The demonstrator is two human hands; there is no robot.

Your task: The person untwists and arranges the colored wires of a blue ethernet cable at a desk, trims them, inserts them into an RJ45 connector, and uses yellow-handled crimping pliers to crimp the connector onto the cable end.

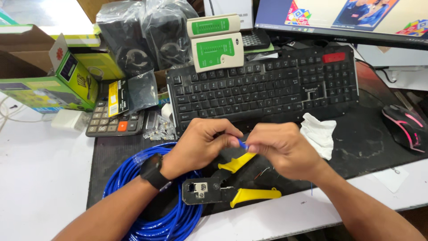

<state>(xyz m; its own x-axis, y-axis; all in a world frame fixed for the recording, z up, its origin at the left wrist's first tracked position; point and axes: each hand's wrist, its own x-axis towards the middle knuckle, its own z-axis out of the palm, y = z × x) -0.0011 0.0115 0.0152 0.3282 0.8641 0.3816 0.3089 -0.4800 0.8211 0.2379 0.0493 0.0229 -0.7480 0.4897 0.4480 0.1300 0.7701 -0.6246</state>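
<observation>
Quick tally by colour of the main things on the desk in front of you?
Blue: 1, cable coil
Yellow and black: 1, crimper
Black: 4, keyboard, calculator, mouse, watch
Green and white: 2, testers
White: 1, tissue
Total: 9

Open lanes: bare white tabletop (40,178) far left, and the dark mat (365,143) strip between the crumpled tissue (318,134) and the mouse (408,127) on the right. Straight ahead of both hands is blocked by the keyboard (263,87), with the cable tester (217,42) propped on its top edge, and calculator (117,118) plus loose clear plugs (159,127) crowd its left end. Under the hands, the crimping tool (229,187) and blue cable coil (156,209) fill the near edge.
</observation>
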